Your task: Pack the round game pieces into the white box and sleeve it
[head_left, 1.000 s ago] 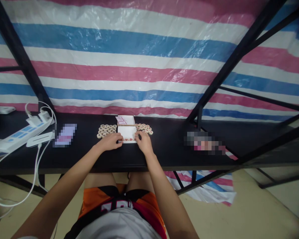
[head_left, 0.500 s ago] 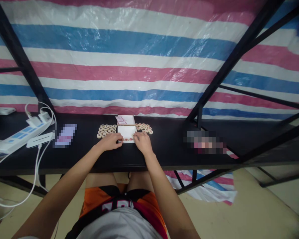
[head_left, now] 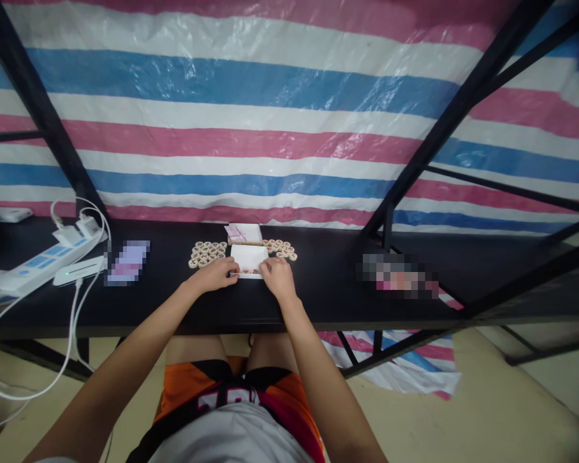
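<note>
A small white box (head_left: 249, 258) lies open on the black table (head_left: 318, 296), with a row of round pieces along its near edge. My left hand (head_left: 215, 274) rests curled against the box's left side. My right hand (head_left: 278, 278) sits at its right near corner, fingers bent onto the pieces there. One group of round wooden pieces (head_left: 204, 253) lies left of the box and another group (head_left: 280, 249) lies to its right. A white lid with pink print (head_left: 244, 233) lies just behind the box.
A white power strip (head_left: 38, 260) with plugs and trailing white cables sits at the table's left end. Blurred items lie at left (head_left: 125, 262) and right (head_left: 398, 275). Black frame bars cross overhead before a striped tarpaulin (head_left: 251, 116).
My right hand has drawn slightly back and left along the box's near edge. My left hand has stayed at the box's left side.
</note>
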A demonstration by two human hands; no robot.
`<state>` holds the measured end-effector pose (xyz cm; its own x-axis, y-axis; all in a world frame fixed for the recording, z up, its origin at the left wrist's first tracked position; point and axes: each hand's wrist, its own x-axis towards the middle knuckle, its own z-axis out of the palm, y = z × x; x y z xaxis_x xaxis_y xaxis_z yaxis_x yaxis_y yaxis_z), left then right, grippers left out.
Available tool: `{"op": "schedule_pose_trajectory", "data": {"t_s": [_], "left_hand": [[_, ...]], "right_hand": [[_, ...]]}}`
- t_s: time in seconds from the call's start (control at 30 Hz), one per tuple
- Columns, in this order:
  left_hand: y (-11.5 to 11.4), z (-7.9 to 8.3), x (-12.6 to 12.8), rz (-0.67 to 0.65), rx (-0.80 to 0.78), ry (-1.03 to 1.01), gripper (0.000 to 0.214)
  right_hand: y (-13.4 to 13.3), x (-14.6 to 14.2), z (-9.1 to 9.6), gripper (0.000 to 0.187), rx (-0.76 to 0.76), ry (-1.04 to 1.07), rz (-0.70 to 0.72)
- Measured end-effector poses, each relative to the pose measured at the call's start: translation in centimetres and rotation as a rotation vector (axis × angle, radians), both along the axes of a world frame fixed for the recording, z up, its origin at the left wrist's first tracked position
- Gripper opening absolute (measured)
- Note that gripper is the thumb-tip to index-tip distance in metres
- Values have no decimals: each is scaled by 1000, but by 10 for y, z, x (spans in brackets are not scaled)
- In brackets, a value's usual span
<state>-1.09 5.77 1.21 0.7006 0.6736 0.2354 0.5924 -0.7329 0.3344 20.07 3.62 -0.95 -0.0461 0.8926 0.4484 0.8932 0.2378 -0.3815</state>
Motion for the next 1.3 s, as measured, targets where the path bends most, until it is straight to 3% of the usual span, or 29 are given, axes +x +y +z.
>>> {"op": "schedule_pose_trajectory", "data": {"t_s": [0.17,0.33,0.57,0.7,0.9,1.0,1.13,1.3], "left_hand": [[0,1,0,15,-20,13,22],[0,1,0,8,-14,11,22],[-1,1,0,4,3,2,21],[-2,1,-1,10,4,-5,21],[-1,0,-1,7,7,5,21],[1,-1,-2,5,10,9,21],[1,-1,-1,4,13,11,22],[0,1,0,5,0,17,22]], "right_hand": [[6,9,-4,40,58,114,-58],[12,15,-12,56,-80,51,-199],[12,11,-12,44,-136,-43,-238],[11,12,-10,30,-130,-27,-301],[10,14,-11,25,-92,27,-357],[11,14,-11,20,-9,114,-265],[9,5,-8,14,147,216,35],[4,-11,-2,14,128,174,240]]}}
